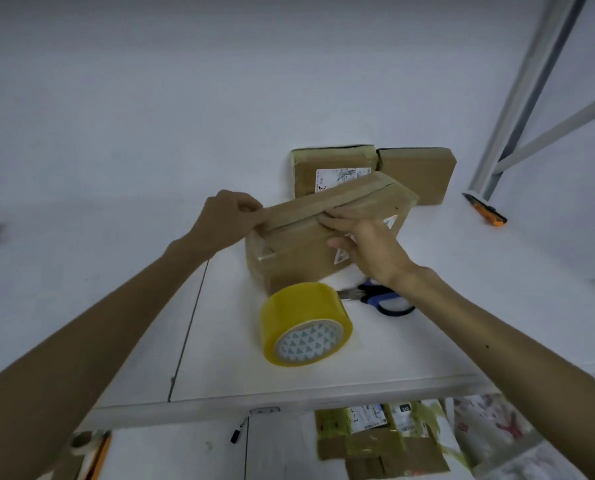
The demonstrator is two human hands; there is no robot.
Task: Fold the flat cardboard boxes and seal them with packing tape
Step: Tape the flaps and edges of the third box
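Note:
A folded cardboard box [303, 251] stands on the white table [219, 341] in the middle of the view. A strip of tape [323, 202] lies along its top seam. My left hand [226, 220] pinches the near left end of that strip at the box's corner. My right hand [365, 244] lies with straight fingers pressing on the box's top near the seam. A yellow roll of packing tape [303, 323] stands on edge in front of the box, touched by neither hand.
Blue-handled scissors [379, 297] lie right of the roll, partly under my right wrist. Two more cardboard boxes [417, 174] lean against the wall behind. An orange utility knife [486, 209] lies at the far right. Flattened taped cardboard [375, 445] lies on the floor below the table edge.

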